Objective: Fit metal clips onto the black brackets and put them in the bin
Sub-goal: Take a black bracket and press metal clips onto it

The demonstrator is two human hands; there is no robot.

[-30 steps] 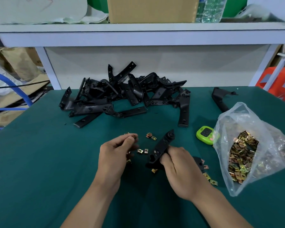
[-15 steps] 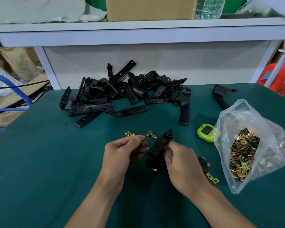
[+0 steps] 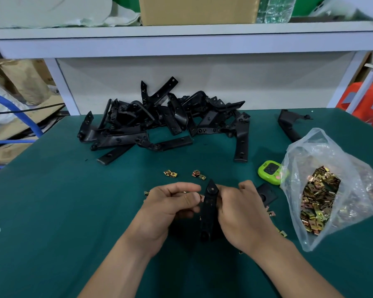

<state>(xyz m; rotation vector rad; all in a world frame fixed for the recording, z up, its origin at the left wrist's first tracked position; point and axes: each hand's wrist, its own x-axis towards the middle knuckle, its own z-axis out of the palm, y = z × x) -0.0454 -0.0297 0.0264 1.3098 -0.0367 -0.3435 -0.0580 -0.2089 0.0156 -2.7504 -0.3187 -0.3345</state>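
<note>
Both hands have closed in: right hand (image 3: pixel 241 214) grips the black bracket (image 3: pixel 209 209), left hand (image 3: pixel 170 209) pinches a clip (image 3: pixel 202 198) against it

A green tabletop (image 3: pixel 52 211) carries a lime-green timer (image 3: pixel 271 172) toward its right side. Above, a white shelf (image 3: pixel 181 37) holds a cardboard box (image 3: pixel 197 9), a clear plastic bottle (image 3: pixel 274 8) just beside it, and crumpled pale sheeting (image 3: pixel 52 9). Off to the left (beyond the tabletop edge) curve blue tubes (image 3: pixel 15 108); an orange stool (image 3: pixel 366 102) stands far right.
</note>
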